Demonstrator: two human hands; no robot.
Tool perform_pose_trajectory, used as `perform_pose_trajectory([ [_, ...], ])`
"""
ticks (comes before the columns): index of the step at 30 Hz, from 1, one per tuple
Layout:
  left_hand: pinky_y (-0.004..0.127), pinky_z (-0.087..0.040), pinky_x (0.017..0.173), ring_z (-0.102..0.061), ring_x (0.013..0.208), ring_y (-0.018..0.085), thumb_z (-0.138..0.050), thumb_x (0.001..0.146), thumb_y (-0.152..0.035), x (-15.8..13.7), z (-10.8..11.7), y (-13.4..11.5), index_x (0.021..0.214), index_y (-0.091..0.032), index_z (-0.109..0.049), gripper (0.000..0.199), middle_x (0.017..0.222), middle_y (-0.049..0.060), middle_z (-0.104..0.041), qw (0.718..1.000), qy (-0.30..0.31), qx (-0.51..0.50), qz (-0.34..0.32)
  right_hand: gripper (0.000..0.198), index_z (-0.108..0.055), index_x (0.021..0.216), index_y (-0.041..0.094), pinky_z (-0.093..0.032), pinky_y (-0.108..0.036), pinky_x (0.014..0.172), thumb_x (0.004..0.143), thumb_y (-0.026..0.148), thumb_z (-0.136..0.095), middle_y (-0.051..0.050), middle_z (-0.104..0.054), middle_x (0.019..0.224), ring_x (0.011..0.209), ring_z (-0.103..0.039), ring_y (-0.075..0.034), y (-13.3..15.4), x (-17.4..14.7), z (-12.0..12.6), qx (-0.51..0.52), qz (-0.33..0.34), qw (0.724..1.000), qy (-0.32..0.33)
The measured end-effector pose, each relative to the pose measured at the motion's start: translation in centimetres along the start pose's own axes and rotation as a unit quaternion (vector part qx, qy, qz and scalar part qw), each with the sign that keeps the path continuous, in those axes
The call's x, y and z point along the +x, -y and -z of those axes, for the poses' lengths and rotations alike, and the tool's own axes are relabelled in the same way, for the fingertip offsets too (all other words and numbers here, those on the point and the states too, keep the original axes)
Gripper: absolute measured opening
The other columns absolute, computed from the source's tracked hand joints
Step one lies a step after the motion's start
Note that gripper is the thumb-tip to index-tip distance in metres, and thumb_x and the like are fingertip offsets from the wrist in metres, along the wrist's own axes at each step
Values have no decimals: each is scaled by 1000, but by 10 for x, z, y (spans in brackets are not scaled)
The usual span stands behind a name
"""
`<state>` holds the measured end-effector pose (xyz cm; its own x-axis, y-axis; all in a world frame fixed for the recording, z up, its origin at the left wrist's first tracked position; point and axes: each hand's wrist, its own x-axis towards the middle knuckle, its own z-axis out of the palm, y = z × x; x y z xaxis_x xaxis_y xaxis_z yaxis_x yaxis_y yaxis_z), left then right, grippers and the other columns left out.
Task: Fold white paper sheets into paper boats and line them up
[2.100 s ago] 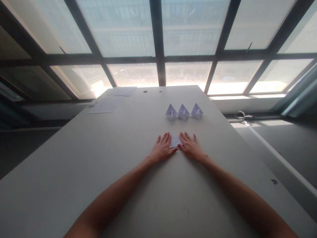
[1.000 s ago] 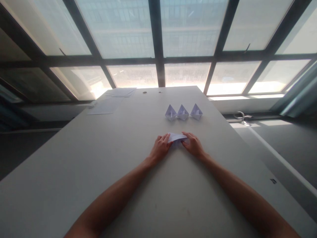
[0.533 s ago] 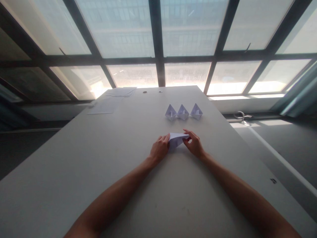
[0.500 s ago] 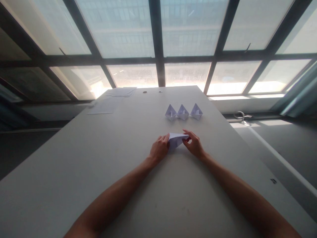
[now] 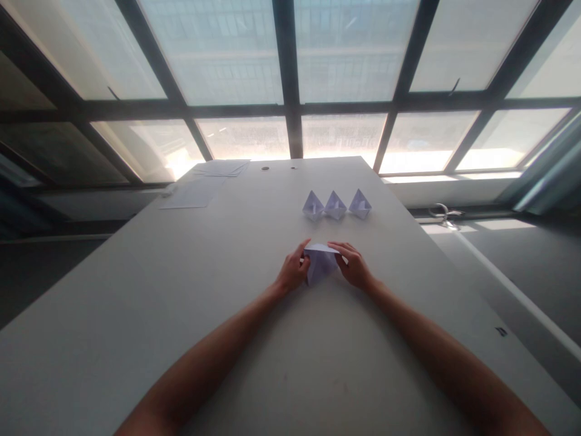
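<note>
A partly folded white sheet of paper (image 5: 321, 265) is held up between my two hands, just above the white table. My left hand (image 5: 294, 267) pinches its left edge, with the index finger stretched along the top corner. On the other side my right hand (image 5: 353, 264) grips the right edge, fingers laid over the upper fold and the thumb beneath. Beyond my hands three folded paper boats stand in a row: a left one (image 5: 313, 207), a middle one (image 5: 335, 207) and a right one (image 5: 360, 206).
Flat sheets of paper (image 5: 193, 192) lie at the far left of the white table (image 5: 218, 303). Two round holes (image 5: 265, 169) show near its far edge. Large windows stand behind, and a white cable (image 5: 447, 221) lies coiled on the ledge at right.
The paper has been turned and opened a little, so its front face now hangs lower at the left. My left fingers have shifted up to its corner; my right fingers reach further over the top.
</note>
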<state>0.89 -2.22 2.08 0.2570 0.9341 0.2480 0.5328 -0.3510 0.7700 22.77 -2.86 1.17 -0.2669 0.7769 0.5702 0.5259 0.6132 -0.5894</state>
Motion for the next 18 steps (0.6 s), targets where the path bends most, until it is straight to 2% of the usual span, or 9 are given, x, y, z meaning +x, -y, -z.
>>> perform_pose_trajectory([
  [3,34,-52,91,-67,100,21,-41,92,-23,2,2,1,138,-14,-54,49,115,9,-71,1000,-24,9,1,43,-57,137,24,-44,-40,108,98,19,-39,-7,-63,134,125,-55,-21,3,0,1,-9,11,999,50],
  [6,40,-42,110,-54,128,23,-31,96,-23,5,4,6,130,-10,-61,47,135,12,-61,997,-76,11,3,49,-52,142,25,-40,-43,112,97,15,-37,-6,-58,141,131,-51,-21,4,0,0,-38,20,995,89],
  [9,42,-38,114,-52,130,21,-28,98,-25,6,5,8,129,-11,-60,47,137,12,-60,990,-141,16,-12,50,-50,144,24,-36,-43,114,96,14,-40,-7,-51,147,137,-45,-21,6,-2,0,-71,43,986,144],
  [11,40,-39,114,-53,129,19,-31,98,-25,5,5,8,131,-14,-59,44,136,10,-60,988,-145,42,-39,48,-51,144,24,-32,-45,116,95,24,-50,-9,-46,151,141,-41,-23,9,-3,1,-91,65,973,202],
  [13,40,-37,115,-51,131,18,-34,98,-23,2,2,7,133,-17,-58,43,138,8,-59,989,-99,89,-68,56,-48,145,23,-25,-50,119,93,38,-59,-11,-41,154,144,-35,-26,13,-4,1,-108,78,959,251],
  [15,40,-31,119,-45,137,18,-34,97,-22,0,-2,7,137,-18,-54,45,143,8,-55,985,-16,146,-93,64,-42,149,23,-18,-53,120,92,46,-60,-12,-36,156,146,-30,-27,17,-4,2,-118,76,951,276],
  [18,44,-22,122,-31,146,21,-34,98,-25,-1,-9,9,147,-15,-42,51,154,9,-41,962,99,231,-107,60,-33,153,24,-14,-53,120,98,42,-49,-11,-30,159,148,-24,-23,18,-4,1,-121,65,948,286],
])
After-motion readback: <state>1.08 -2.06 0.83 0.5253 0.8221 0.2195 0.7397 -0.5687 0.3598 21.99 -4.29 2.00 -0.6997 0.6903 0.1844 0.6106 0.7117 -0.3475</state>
